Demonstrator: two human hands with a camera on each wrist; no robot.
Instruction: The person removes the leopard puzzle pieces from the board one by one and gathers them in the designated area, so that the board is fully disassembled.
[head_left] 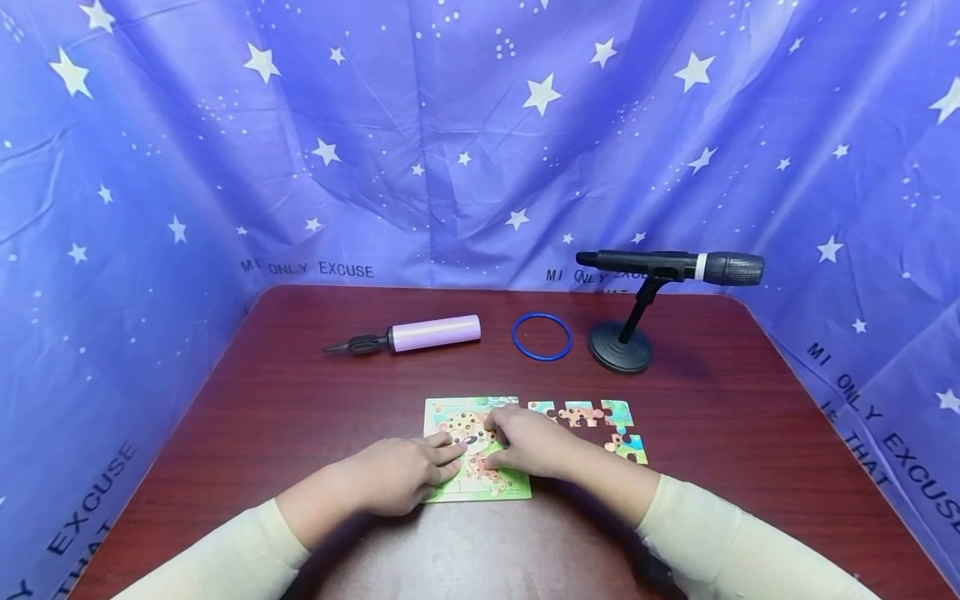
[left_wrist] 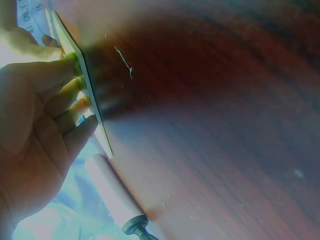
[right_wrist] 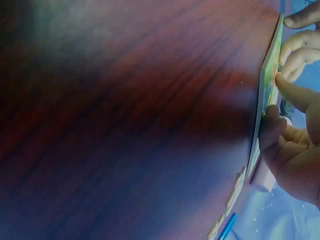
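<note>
A jigsaw puzzle board with a cartoon leopard picture lies on the table in front of the person. On its left part rest the fingers of the left hand; in the left wrist view these fingers reach over the board's edge. The right hand bends over the right side, thumb and forefinger apart and touching the picture. From the right wrist view, its thumb meets the board while the other fingers curl; whether a piece lies between them is hidden. Several loose puzzle pieces lie right of the board.
Behind the board are a pink hand pump with a black end, a blue ring and a black microphone on a round-based stand. The dark red table meets a starry blue curtain at its back and sides.
</note>
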